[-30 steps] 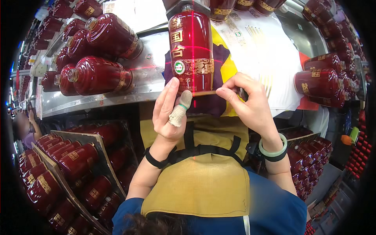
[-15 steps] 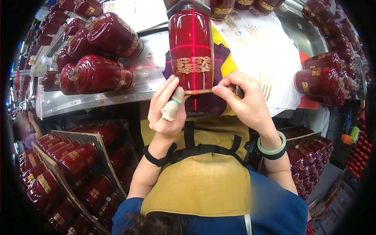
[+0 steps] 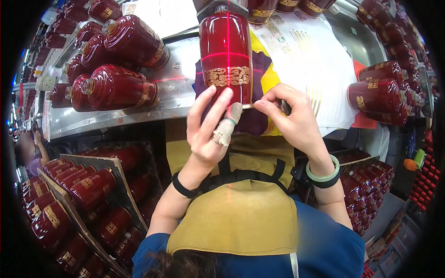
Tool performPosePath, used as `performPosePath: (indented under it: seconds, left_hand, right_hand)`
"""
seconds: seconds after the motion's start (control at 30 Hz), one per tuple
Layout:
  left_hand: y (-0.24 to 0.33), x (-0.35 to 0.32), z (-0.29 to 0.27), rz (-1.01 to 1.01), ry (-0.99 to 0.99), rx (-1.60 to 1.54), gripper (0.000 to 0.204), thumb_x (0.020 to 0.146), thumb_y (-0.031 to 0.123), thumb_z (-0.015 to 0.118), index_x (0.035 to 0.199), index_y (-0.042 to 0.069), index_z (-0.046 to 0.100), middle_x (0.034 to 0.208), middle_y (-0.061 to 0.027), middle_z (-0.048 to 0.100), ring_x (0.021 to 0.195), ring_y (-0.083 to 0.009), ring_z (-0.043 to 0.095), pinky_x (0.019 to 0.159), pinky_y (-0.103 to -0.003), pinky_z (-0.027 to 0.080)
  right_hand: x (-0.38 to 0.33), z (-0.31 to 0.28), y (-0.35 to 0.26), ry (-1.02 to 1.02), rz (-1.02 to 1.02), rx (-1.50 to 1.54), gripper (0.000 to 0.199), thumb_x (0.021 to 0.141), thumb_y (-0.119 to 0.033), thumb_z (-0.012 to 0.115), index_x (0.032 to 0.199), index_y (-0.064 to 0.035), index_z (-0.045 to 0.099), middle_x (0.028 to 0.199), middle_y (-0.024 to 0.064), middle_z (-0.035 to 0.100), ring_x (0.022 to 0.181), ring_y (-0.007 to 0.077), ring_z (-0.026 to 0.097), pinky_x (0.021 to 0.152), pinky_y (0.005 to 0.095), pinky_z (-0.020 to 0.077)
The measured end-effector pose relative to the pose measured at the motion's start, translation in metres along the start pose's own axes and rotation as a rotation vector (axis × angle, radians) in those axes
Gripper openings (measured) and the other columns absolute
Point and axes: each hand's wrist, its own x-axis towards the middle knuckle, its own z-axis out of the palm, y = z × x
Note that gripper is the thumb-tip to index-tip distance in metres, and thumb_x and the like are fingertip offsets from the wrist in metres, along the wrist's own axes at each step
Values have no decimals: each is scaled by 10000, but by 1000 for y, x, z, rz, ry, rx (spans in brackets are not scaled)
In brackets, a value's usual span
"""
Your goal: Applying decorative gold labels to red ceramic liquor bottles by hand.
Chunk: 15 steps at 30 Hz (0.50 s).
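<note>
A glossy dark red bottle (image 3: 226,39) with a gold patterned band (image 3: 227,75) lies on a purple and yellow cloth (image 3: 259,69), its neck pointing away from me. Thin red light lines cross it. My left hand (image 3: 207,127) rests its outstretched, spread fingers on the bottle's lower end below the band; one finger wears a knitted cover (image 3: 227,126) tied with a green band. At the base's right corner my right hand (image 3: 294,116) is closed in a pinch, thumb against forefinger. Something dark shows between its curled fingers, but I cannot make out what it is.
Several red bottles (image 3: 120,88) lie on the metal bench at left, more (image 3: 378,99) at right. White sheets (image 3: 310,60) with thin gold strips lie right of the cloth. Below the bench stand wooden-sided racks (image 3: 111,178) of bottles. Another person (image 3: 34,155) is at the far left.
My left hand has moved right and slightly up, from the bottle's lower left corner onto its lower face. My right hand has hardly moved, and the bottle stays in place.
</note>
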Motion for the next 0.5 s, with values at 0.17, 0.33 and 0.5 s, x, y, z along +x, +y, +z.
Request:
performPosePath:
  seconds: [0.17,0.33,0.5]
  left_hand:
    - [-8,-5,5,-92,152,-76,274,807,-79,812,1068,-77,730,1123,-154,751,1046,-321,730,922,-399,601]
    - [-10,-14,3,-156,149,-93,339,802,-85,811,1125,-96,709,1144,-178,742,1077,-336,724,943,-397,589]
    - [-1,-3,1,-32,128,58,417,817,-63,812,1211,-107,685,1189,-185,724,1126,-317,678,929,-376,592]
  right_hand:
    - [1,1,-1,1,-34,8,215,895,-160,792,859,28,695,773,113,674,669,213,614,636,350,470]
    - [0,1,0,4,-36,14,213,902,-163,787,861,25,696,781,114,671,664,211,603,637,349,469]
    - [-1,1,1,6,-35,16,211,906,-159,783,861,25,691,784,111,663,671,208,592,637,343,468]
